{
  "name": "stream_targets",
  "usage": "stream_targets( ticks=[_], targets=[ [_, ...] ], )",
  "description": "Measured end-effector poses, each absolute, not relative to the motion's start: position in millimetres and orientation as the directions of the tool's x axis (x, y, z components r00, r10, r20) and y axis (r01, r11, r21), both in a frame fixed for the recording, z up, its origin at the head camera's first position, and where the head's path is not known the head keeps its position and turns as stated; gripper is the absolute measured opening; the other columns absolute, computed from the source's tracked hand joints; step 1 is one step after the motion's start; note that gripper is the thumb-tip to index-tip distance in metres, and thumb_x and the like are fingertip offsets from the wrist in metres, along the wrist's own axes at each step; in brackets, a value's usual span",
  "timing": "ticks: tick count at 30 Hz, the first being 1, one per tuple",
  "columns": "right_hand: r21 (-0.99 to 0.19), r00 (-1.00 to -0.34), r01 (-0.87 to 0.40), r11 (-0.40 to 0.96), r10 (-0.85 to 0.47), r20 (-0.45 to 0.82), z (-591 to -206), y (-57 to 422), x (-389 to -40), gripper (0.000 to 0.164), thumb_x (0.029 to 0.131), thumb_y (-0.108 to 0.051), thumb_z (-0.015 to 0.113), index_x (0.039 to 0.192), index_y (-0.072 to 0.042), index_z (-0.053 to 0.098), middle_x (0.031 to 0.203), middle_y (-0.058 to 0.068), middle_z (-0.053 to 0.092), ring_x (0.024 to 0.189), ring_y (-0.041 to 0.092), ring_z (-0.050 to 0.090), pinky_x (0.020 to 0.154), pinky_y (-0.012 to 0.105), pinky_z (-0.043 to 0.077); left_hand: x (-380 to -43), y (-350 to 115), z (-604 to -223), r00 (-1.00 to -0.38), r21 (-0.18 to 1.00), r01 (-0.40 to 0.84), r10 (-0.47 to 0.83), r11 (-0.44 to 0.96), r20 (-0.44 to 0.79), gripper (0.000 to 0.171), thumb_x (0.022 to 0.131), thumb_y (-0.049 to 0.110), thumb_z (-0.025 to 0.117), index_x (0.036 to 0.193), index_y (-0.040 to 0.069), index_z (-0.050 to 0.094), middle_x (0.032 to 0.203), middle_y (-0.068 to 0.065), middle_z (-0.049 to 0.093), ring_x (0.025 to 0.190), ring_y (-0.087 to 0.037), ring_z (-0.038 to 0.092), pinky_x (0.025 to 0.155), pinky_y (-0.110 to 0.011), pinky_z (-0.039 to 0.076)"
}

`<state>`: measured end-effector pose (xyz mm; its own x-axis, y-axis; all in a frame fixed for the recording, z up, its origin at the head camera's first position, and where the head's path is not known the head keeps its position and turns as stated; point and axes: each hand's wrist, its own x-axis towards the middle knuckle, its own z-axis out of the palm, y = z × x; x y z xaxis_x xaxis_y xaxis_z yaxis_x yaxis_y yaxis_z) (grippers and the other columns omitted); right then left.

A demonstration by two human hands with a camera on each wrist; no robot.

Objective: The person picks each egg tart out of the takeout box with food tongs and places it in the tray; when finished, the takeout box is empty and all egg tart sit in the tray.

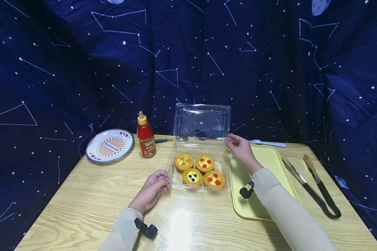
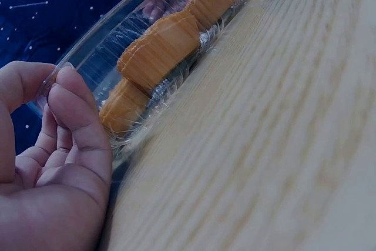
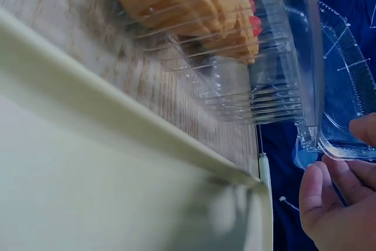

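A clear plastic clamshell container (image 1: 223,155) stands on the table, its lid (image 1: 202,122) raised upright at the back. Several egg tarts (image 1: 192,177) sit in the base, topped with red, blue or yellow-brown pieces. My left hand (image 1: 152,190) pinches the base's rim at the front left corner between thumb and forefinger. At the lid's lower right corner, close to the hinge, my right hand (image 1: 242,151) holds the edge, thumb on one side and fingers on the other. In the right wrist view the right hand (image 3: 346,198) is partly cut off.
A yellow tray (image 1: 254,205) lies right of the container, with black-handled tongs (image 1: 314,195) beyond it. A pale blue fork (image 1: 267,143) lies behind the tray. A red sauce bottle (image 1: 146,137) and a patterned plate (image 1: 110,145) stand at the back left. A dark curtain hangs behind.
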<state>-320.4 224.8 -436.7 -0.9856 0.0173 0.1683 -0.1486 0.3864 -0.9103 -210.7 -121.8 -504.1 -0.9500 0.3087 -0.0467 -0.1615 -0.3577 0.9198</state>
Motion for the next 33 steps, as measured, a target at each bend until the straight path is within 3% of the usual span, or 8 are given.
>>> stream_targets(
  ticks=[10, 18, 26, 31, 33],
  targets=[
    [-0.921, -0.994, -0.107, 0.374, -0.041, 0.099, -437, 227, -319, 0.054, 0.099, -0.007, 0.058, 0.145, 0.009, 0.037, 0.131, 0.028, 0.055, 0.113, 0.036, 0.057, 0.079, 0.014, 0.049, -209, -123, -505, -0.949, 0.924, -0.16, 0.312, -0.347, -0.047, 0.012, 0.096, 0.0, 0.054, 0.103, 0.005, 0.046, 0.084, -0.001, 0.056, 0.075, -0.011, 0.058, 0.063, -0.018, 0.047],
    [-0.907, -0.991, -0.131, 0.401, -0.056, 0.118, -433, 233, -313, 0.058, 0.098, -0.012, 0.061, 0.147, 0.006, 0.037, 0.134, 0.028, 0.054, 0.117, 0.039, 0.056, 0.08, 0.016, 0.049, -210, -121, -504, -0.952, 0.922, -0.167, 0.302, -0.349, -0.058, 0.013, 0.095, -0.001, 0.055, 0.103, 0.005, 0.047, 0.085, -0.002, 0.056, 0.075, -0.011, 0.059, 0.063, -0.018, 0.047],
    [-0.867, -0.981, -0.195, 0.458, -0.097, 0.17, -428, 244, -302, 0.057, 0.097, -0.016, 0.064, 0.146, 0.003, 0.041, 0.137, 0.027, 0.052, 0.118, 0.042, 0.055, 0.086, 0.035, 0.052, -210, -122, -505, -0.953, 0.925, -0.162, 0.299, -0.343, -0.056, 0.012, 0.095, 0.0, 0.056, 0.102, 0.005, 0.048, 0.084, -0.001, 0.056, 0.075, -0.011, 0.059, 0.064, -0.019, 0.047],
    [-0.848, -0.969, -0.247, 0.468, -0.131, 0.21, -413, 244, -282, 0.054, 0.097, -0.012, 0.064, 0.143, 0.005, 0.043, 0.136, 0.026, 0.053, 0.118, 0.041, 0.055, 0.081, 0.024, 0.052, -210, -121, -505, -0.952, 0.921, -0.17, 0.299, -0.351, -0.061, 0.012, 0.095, 0.001, 0.057, 0.102, 0.005, 0.048, 0.085, -0.002, 0.056, 0.075, -0.012, 0.059, 0.064, -0.019, 0.047],
    [-0.833, -0.963, -0.269, 0.483, -0.142, 0.229, -408, 245, -275, 0.051, 0.097, -0.011, 0.064, 0.141, 0.007, 0.045, 0.136, 0.026, 0.053, 0.117, 0.04, 0.056, 0.085, 0.026, 0.052, -210, -121, -505, -0.952, 0.919, -0.174, 0.298, -0.355, -0.065, 0.013, 0.094, 0.001, 0.058, 0.101, 0.005, 0.048, 0.084, -0.002, 0.056, 0.075, -0.012, 0.059, 0.064, -0.019, 0.047]
  ],
)
